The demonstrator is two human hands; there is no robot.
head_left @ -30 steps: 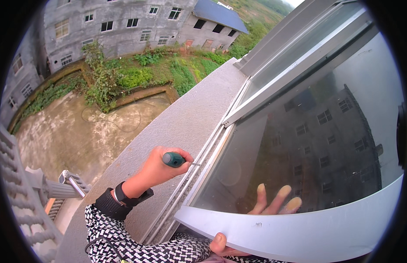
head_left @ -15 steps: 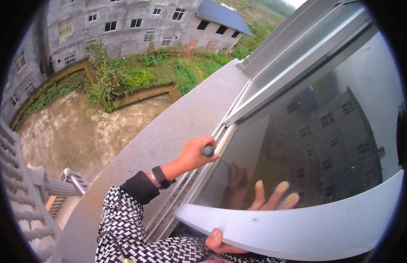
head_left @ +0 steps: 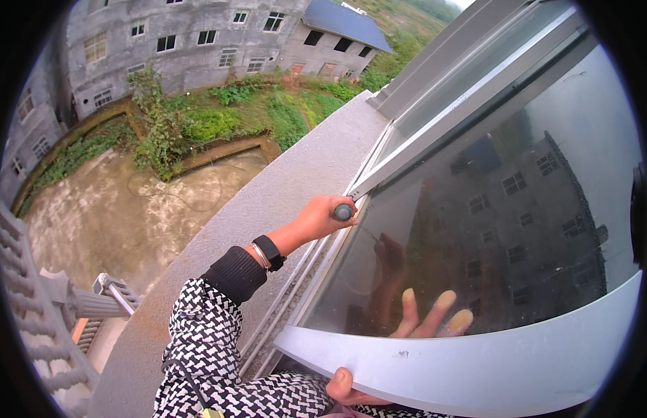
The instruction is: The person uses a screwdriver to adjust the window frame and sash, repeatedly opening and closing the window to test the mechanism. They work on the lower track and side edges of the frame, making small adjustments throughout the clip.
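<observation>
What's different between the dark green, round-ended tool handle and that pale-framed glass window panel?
The dark green tool handle is small; the pale-framed glass panel is large. The handle is rounded, the panel flat. The handle looks opaque, while the panel's glass reflects its surroundings. Both are being gripped.

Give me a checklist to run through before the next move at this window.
1. Tool grip: ok. The tool hand is closed around the green-handled tool.
2. Tool's working end: cannot tell. It is hidden below the handle.
3. Hold on the window: ok. The other hand grips the pale frame, with fingertips showing through the glass.
4. Sleeve: ok. The dark cuff sits behind the wrist, away from the tool.
5. Drop protection: looks not ok. I see no tether on the tool, and the ledge borders a drop to the yard.
</observation>
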